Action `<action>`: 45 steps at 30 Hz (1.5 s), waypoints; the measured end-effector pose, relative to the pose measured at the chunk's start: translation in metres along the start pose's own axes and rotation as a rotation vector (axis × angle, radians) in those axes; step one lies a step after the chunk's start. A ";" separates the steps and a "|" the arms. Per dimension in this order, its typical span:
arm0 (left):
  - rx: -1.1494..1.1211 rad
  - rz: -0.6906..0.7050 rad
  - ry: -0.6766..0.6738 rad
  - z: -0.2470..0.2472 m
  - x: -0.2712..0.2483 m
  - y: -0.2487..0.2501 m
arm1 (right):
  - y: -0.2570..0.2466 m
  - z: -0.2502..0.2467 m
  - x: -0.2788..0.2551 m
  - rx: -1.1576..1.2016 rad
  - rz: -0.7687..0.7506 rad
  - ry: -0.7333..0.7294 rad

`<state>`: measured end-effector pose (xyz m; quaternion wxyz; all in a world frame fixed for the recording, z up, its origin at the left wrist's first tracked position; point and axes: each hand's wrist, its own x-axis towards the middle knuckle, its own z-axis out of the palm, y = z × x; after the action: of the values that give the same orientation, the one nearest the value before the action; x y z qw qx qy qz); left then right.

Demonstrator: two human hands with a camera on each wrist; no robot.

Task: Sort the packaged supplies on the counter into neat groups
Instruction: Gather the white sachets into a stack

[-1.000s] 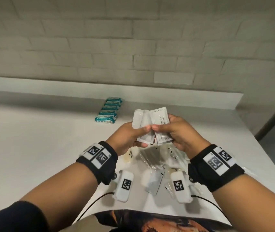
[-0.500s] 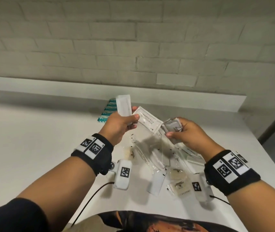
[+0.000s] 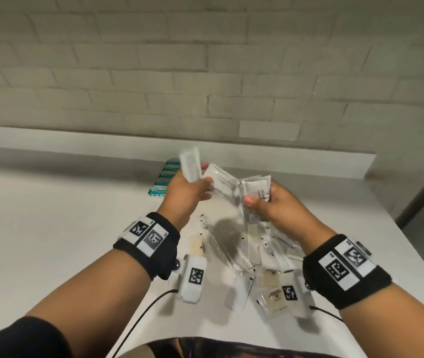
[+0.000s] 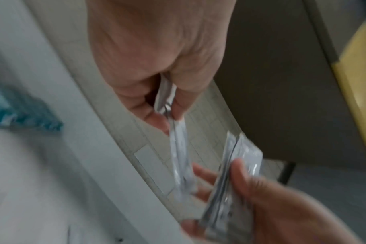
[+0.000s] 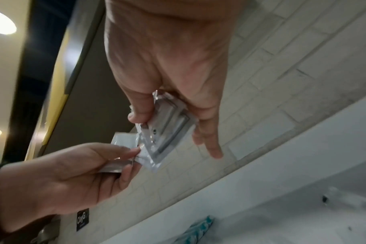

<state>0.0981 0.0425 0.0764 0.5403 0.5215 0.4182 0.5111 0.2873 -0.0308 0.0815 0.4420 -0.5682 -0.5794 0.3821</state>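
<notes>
Above the white counter (image 3: 50,241), my left hand (image 3: 204,180) pinches two white sachets. One sachet (image 3: 191,164) stands upright; the other (image 3: 222,178) slants right and reaches the right hand's bundle. My right hand (image 3: 257,200) grips a small stack of white sachets (image 3: 257,188) between thumb and fingers. The left wrist view shows my left hand (image 4: 167,112) pinching its sachets (image 4: 179,148) edge-on. In the right wrist view my right hand (image 5: 163,125) holds its stack (image 5: 167,132). A row of teal packets (image 3: 164,179) lies behind the left hand.
A loose pile of clear and white packets (image 3: 244,251) is spread on the counter below the hands, near its front edge. A brick wall (image 3: 205,73) and a low ledge (image 3: 309,161) close the back. The counter ends at the right, beside a doorway.
The hands pulled apart from one shared bundle, the left taking two sachets. They have since come closer again, and the left's slanted sachet now meets the right hand's stack.
</notes>
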 end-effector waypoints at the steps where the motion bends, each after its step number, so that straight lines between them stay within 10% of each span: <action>1: 0.113 0.017 -0.078 0.001 -0.001 0.001 | -0.002 0.002 0.002 0.001 -0.009 0.006; 4: 0.154 0.025 -0.282 0.010 -0.008 -0.001 | -0.011 0.006 0.008 0.000 0.005 -0.106; 10: 0.082 -0.207 -0.203 0.005 -0.004 -0.005 | 0.001 0.008 0.011 0.174 0.083 0.008; 21: 0.327 -0.129 -0.311 -0.005 -0.010 -0.019 | 0.018 -0.013 0.012 0.380 0.129 0.107; 28: 0.924 -0.095 -0.574 -0.007 -0.014 -0.001 | -0.022 -0.021 0.007 0.078 0.002 -0.177; 32: 0.590 -0.041 -0.570 -0.006 -0.006 0.013 | -0.026 -0.003 0.013 -0.095 0.028 -0.396; 45: 0.106 0.036 -0.227 -0.006 -0.002 -0.003 | -0.010 0.025 0.019 0.409 0.087 -0.224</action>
<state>0.0922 0.0418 0.0730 0.5467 0.6113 0.3713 0.4354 0.2608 -0.0110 0.0843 0.4641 -0.4453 -0.5105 0.5707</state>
